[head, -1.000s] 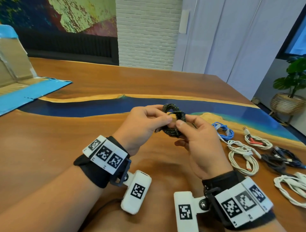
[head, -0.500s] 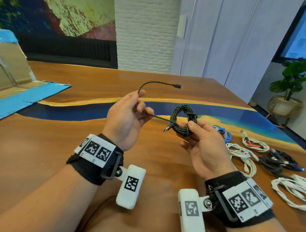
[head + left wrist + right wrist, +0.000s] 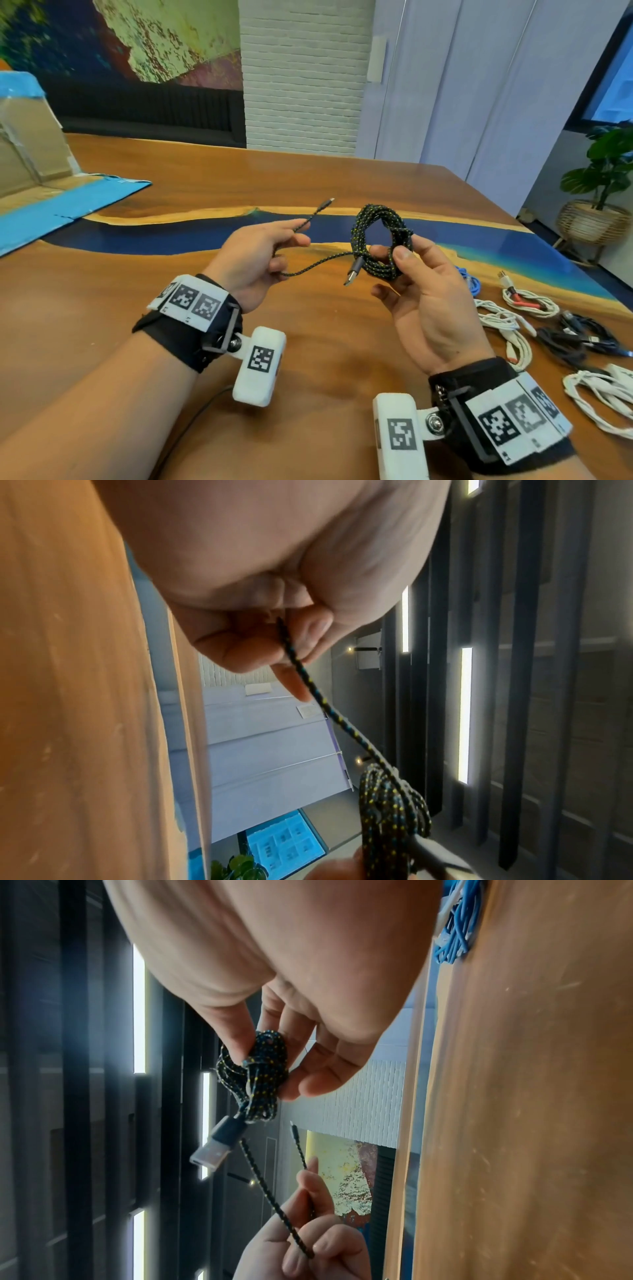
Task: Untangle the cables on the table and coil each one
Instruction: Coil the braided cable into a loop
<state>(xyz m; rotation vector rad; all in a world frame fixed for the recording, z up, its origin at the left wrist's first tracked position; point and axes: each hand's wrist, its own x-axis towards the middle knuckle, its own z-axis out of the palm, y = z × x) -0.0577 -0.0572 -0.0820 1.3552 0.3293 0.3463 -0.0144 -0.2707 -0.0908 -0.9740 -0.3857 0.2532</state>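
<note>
A black braided cable with yellow and blue flecks is wound into a small coil (image 3: 378, 245) (image 3: 255, 1069) (image 3: 390, 821), held above the wooden table (image 3: 325, 178). My right hand (image 3: 416, 274) (image 3: 274, 1047) pinches the coil between thumb and fingers. A grey USB plug (image 3: 354, 272) (image 3: 219, 1146) hangs from the coil's lower left. My left hand (image 3: 263, 255) (image 3: 291, 642) grips the loose tail of the same cable (image 3: 315, 263) (image 3: 329, 710) (image 3: 270, 1194). The tail's small connector (image 3: 325, 204) sticks up beyond the left fingers.
Coiled cables lie on the table at the right: a blue one (image 3: 471, 284) (image 3: 455, 934), white ones (image 3: 507, 325) (image 3: 603, 394), a white one with red plug (image 3: 527, 301), a dark one (image 3: 582, 337). An open cardboard box with blue tape (image 3: 37, 178) sits far left. A potted plant (image 3: 599, 192) stands beyond the table's right edge.
My hands have drawn apart: the left pulled a loose end out of the coil to the left. The right hand has turned the coil upright and lifted it slightly.
</note>
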